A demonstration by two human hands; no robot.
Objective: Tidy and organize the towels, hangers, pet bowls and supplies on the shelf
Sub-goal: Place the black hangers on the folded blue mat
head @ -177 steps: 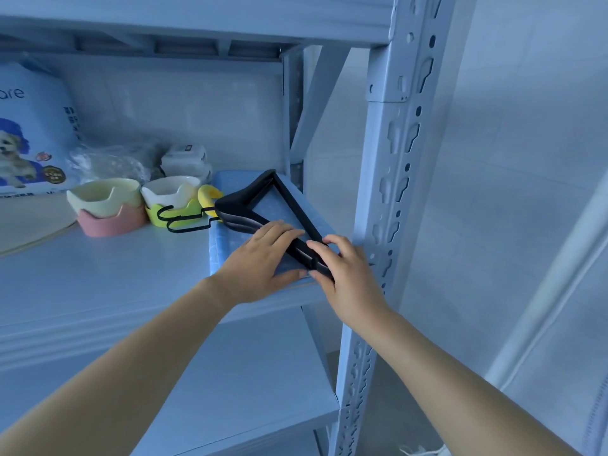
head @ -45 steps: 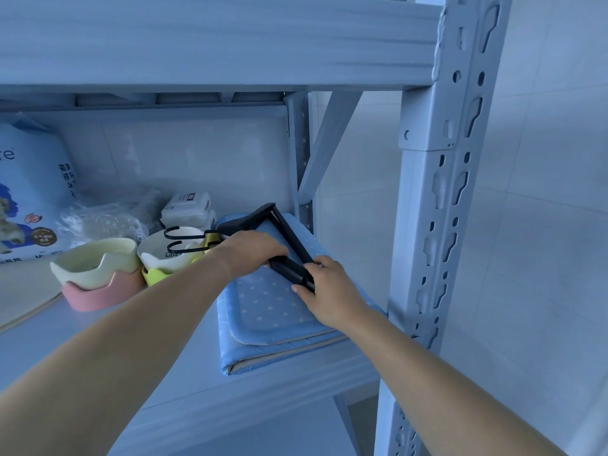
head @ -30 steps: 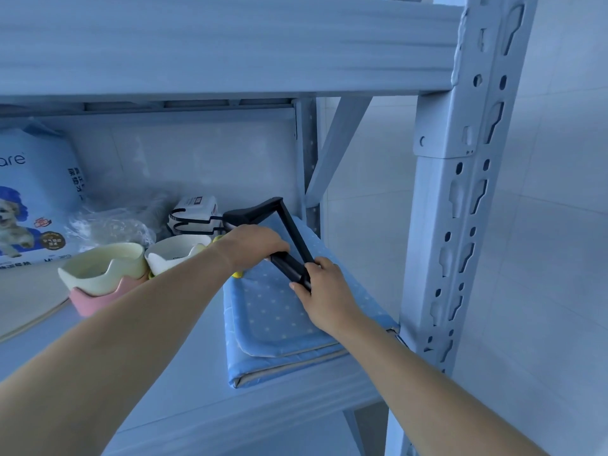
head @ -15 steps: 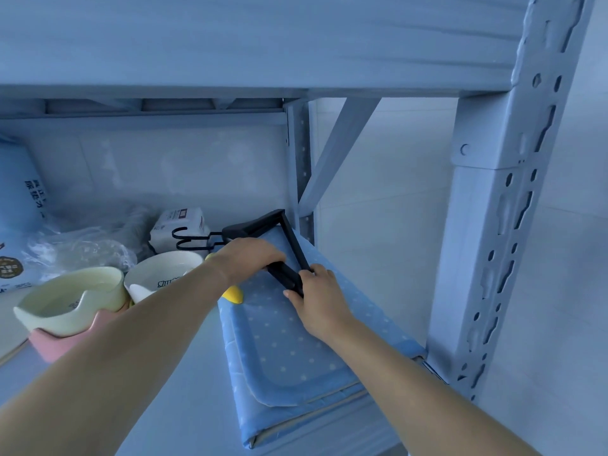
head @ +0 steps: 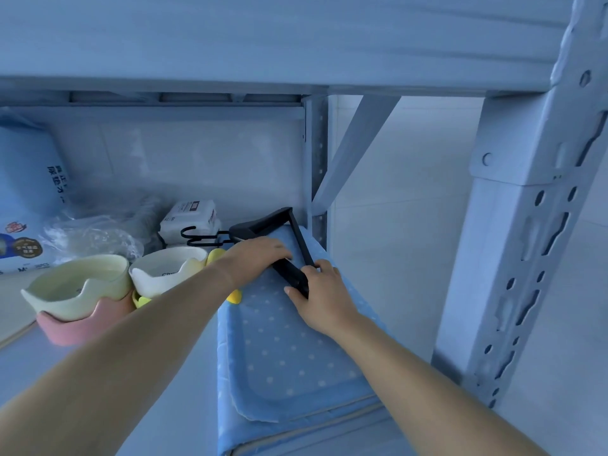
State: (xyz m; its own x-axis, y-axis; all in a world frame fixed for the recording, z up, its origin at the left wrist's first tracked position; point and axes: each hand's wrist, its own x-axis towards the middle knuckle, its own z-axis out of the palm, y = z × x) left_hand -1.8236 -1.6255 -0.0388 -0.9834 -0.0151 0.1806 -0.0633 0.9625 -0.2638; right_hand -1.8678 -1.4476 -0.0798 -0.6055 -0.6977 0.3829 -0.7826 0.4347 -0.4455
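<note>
A stack of black hangers (head: 267,224) lies on the far end of the folded blue dotted towels (head: 289,350), hooks pointing left toward a white wipes pack (head: 190,218). My left hand (head: 260,258) presses down on the hangers' left side. My right hand (head: 324,292) grips their near corner. Left of the towels stand two pet bowls: a cream one on a pink base (head: 77,292) and a white one on a yellow base (head: 164,274).
A blue pet-supply bag (head: 26,199) and crumpled clear plastic (head: 88,235) sit at the back left. The shelf's rear post (head: 316,166) stands just behind the hangers, the front post (head: 526,225) to the right, and the upper shelf (head: 263,41) overhead.
Both hands have slid the hangers backward along the towels toward the rear post. The camera has moved closer and lower.
</note>
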